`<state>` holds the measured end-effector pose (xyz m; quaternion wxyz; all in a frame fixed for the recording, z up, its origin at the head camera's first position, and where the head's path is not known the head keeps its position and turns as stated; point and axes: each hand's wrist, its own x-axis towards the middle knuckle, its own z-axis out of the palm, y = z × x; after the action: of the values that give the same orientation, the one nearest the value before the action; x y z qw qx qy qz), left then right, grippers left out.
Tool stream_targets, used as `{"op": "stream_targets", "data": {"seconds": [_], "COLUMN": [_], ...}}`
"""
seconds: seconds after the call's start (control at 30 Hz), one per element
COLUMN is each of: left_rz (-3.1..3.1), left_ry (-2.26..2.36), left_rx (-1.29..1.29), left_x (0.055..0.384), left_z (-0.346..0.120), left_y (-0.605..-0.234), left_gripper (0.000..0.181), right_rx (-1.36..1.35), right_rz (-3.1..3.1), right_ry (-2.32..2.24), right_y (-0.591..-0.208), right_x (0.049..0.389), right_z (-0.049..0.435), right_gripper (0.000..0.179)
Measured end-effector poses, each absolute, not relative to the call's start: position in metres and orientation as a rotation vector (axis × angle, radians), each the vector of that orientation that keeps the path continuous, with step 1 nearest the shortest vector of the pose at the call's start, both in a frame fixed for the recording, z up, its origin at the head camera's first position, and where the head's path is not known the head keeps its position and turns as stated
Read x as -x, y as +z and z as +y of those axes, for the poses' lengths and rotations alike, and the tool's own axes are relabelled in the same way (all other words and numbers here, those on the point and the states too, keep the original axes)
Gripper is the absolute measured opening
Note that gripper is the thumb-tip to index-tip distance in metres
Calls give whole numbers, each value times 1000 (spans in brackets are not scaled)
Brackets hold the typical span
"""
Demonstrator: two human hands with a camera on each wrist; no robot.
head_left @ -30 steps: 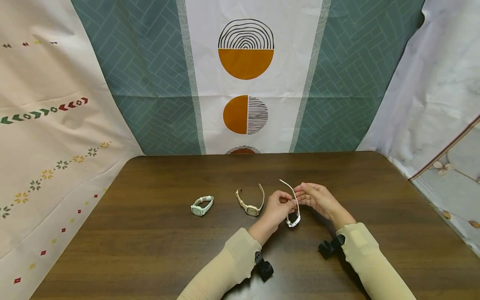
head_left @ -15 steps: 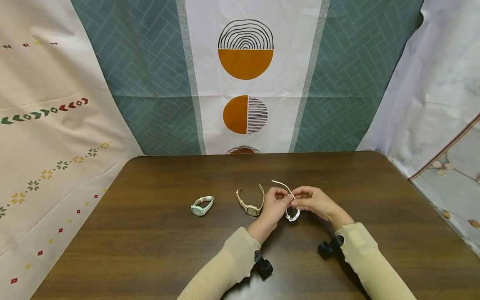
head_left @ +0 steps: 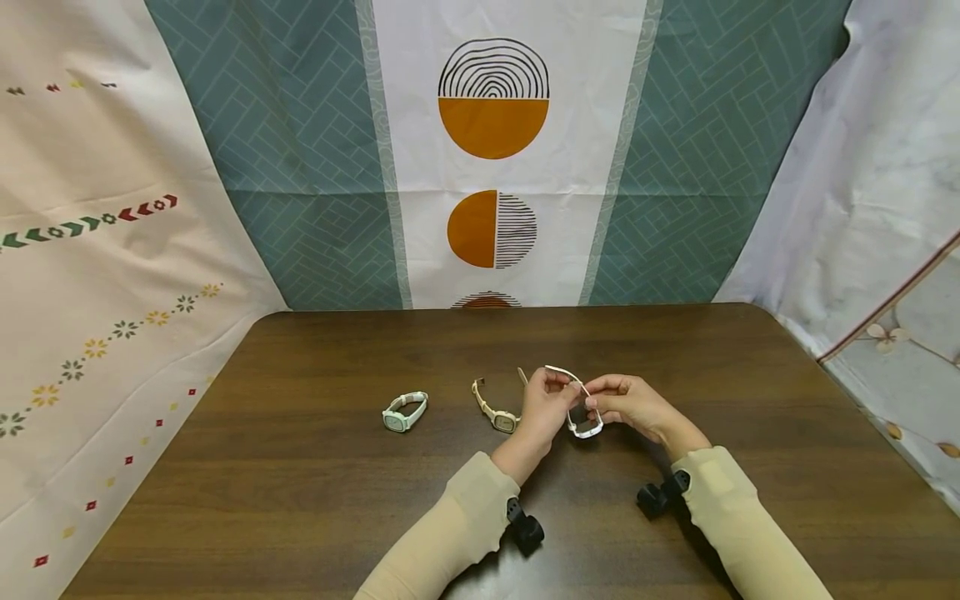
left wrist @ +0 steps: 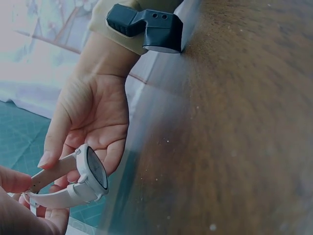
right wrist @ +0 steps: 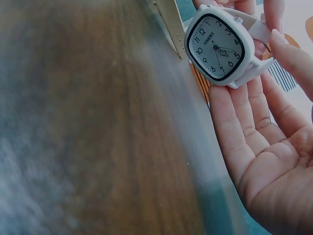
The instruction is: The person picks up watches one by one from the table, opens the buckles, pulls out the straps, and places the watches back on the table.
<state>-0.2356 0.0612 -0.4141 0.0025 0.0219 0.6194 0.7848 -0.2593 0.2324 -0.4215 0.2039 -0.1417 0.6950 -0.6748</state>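
Observation:
Between my two hands is a white wristwatch with a square-cornered dial, held up off the table with the face downward and its strap curved into a loop. My left hand pinches the buckle end of the strap, and the strap's long free end sticks up past the fingers. My right hand pinches the other strap half between thumb and fingers. Just left of my left hand lies a cream watch with its strap undone, partly covered by that hand. Further left sits a pale green watch, its strap closed in a loop.
The brown wooden table spreads around the watches. Patterned cloths hang behind it and at both sides. A small black camera is strapped to my left wrist, another camera to my right.
My right fingers have closed on the strap after being looser. My left hand has shifted slightly left, now covering part of the cream watch. The white strap's free end has tipped left and down.

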Motion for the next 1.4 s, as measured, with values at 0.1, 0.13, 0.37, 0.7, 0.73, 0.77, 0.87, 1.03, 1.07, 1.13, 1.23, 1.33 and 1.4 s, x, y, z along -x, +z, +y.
{"op": "stream_targets", "data": {"seconds": [0.1,0.13,0.37,0.7,0.73,0.77,0.87,1.03,1.07,1.13,1.23,1.33,1.4], "left_rz": [1932,1934,1980,2017,2022,2018,2023,2077,2092,2113,2125,2144,2157], "left_ry": [2464,2460,2521,2568,2571,2576,2572,2554,2550,2548,2548,2500,2442], "left_rx": [-47,-39,-165,39,38,47,43,24,16,-1,-21,-29,-35], "left_x": [232,232,239,237,237,237,238,241,241,241,243,244,246], "left_z": [60,60,61,61,61,60,59,58,58,57,56,57,58], "left_y": [-409,-409,-428,-414,-414,-413,-413,-413,-413,-412,-409,-406,-403], "left_gripper": [12,12,12,14,14,15,15,15,15,15,15,15,14], "right_rx": [396,396,371,398,397,397,397,375,366,349,316,289,268], "right_rz": [1931,1930,1956,1926,1925,1924,1923,1979,1998,2038,2084,2103,2113], "right_ry": [-1894,-1896,-1881,-1843,-1839,-1832,-1821,-1787,-1777,-1760,-1757,-1767,-1772], "right_y": [-422,-422,-426,-426,-425,-425,-423,-418,-417,-414,-411,-409,-407], "right_x": [259,259,259,261,261,261,261,260,260,258,255,251,248], "right_z": [233,233,234,237,238,238,238,238,238,238,239,242,246], "right_gripper": [12,11,8,8,8,8,8,10,11,12,16,21,24]}}
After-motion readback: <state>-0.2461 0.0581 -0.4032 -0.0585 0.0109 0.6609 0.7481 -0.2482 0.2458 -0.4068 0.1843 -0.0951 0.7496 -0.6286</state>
